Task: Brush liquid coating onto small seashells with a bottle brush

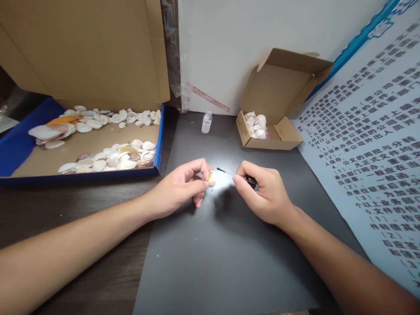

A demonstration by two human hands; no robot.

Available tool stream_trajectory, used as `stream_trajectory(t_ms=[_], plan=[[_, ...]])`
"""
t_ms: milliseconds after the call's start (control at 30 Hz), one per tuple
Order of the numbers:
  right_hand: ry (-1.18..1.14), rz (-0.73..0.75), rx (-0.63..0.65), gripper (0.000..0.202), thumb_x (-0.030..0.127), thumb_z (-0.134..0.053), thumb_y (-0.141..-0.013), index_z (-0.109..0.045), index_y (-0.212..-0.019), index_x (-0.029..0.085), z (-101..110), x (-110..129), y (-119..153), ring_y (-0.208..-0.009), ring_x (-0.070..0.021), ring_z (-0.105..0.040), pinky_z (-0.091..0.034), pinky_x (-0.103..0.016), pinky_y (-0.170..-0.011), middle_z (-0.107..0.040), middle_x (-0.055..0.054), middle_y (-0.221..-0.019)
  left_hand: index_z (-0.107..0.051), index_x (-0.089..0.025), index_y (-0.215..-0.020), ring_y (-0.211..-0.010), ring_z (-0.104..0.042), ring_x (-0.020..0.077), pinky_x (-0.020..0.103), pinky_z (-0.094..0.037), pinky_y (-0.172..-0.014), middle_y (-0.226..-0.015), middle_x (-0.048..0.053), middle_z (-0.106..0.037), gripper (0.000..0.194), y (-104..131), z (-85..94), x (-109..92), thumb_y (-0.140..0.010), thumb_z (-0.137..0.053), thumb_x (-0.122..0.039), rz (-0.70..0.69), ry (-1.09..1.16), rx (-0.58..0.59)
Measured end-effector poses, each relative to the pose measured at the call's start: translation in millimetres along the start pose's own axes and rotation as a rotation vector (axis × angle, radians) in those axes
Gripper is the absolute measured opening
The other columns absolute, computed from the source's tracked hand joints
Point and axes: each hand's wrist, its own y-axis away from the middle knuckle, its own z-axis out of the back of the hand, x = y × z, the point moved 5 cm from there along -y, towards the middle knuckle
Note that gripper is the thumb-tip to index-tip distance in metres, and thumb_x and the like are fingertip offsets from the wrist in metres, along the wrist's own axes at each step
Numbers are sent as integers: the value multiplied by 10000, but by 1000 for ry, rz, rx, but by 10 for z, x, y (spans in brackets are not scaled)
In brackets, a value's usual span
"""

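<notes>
Near the middle of the dark grey mat (pixel 183 262), my left hand (pixel 187 183) pinches a small shell (pixel 211 178) with an orange-brown patch, between thumb and fingertips. To its right, my right hand (pixel 262 188) is closed around a small brush with a black handle end (pixel 252 181). The thin stem points left, and its dark bristle tip (pixel 221 169) is a short gap from the shell. A small clear glass bottle (pixel 206 122) with a printed label stands upright and uncapped behind the hands.
At the left, an open blue-edged box (pixel 160 140) holds two groups of shells. An open small cardboard box (pixel 285 135) with pale shells is at the back right. A white board (pixel 210 52) stands behind, and a printed sheet (pixel 364 157) lies along the right.
</notes>
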Motion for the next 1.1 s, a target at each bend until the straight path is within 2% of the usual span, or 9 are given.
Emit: stream_trajectory(t_ms=[133,233,367,533,600,733,800,933,1100], plan=[[-76,84,62,228,184,-509,-863,-414,-657,206,-24,55,6,-485,-81,-342,-305,-216,-485,-407,64,-555,-461,-178,-766,-511,-485,29,213,-473,-501,-867,-45,-508,157,0,-7,1,-850,-594,-178,2,-12,4],[-36,56,82,224,195,-511,-862,-419,-658,202,-50,36,13,-495,-81,-347,-303,-219,-495,-416,60,-560,-461,-177,-772,-505,-479,27,212,-471,-498,-868,-42,-514,148,0,-9,10,-854,-584,-166,3,-15,6],[46,-7,17,234,209,-513,-868,-416,-656,198,-16,-9,7,-502,-82,-343,-295,-224,-505,-408,58,-559,-463,-177,-773,-499,-477,27,212,-466,-488,-865,-39,-512,141,-3,-4,12,-860,-572,-154,-7,-15,0],[-59,96,76,217,191,-504,-862,-420,-662,196,-37,65,19,-491,-74,-344,-302,-212,-497,-420,61,-560,-459,-181,-784,-484,-471,31,216,-461,-490,-828,-36,-532,138,-14,0,10,-863,-570,-161,0,-31,-3],[-37,77,95,216,198,-510,-863,-426,-664,194,-53,53,20,-493,-75,-348,-298,-216,-501,-429,61,-561,-457,-184,-789,-486,-475,38,216,-461,-496,-794,-40,-533,135,-14,4,12,-861,-568,-156,4,-38,1],[56,-15,20,232,216,-520,-875,-422,-666,195,-13,-16,7,-504,-80,-347,-292,-224,-510,-416,58,-563,-470,-188,-807,-495,-481,52,215,-462,-502,-728,-51,-515,115,-9,8,18,-867,-566,-165,-1,-44,11],[28,11,7,233,206,-512,-876,-417,-663,195,-1,-1,7,-503,-78,-343,-296,-221,-508,-410,59,-563,-471,-188,-804,-493,-479,55,215,-461,-501,-706,-54,-506,118,-6,8,21,-865,-570,-170,-1,-47,8],[-32,87,68,221,198,-514,-865,-422,-665,195,-35,64,22,-494,-74,-339,-295,-218,-499,-416,61,-562,-470,-188,-799,-483,-474,56,216,-456,-496,-689,-57,-504,127,-4,5,24,-867,-578,-182,7,-47,1],[80,-12,7,232,216,-516,-872,-418,-662,194,-10,6,11,-498,-77,-336,-285,-223,-505,-403,61,-555,-480,-188,-796,-492,-472,56,215,-468,-504,-682,-62,-486,126,-9,11,24,-872,-580,-181,-6,-27,2]])
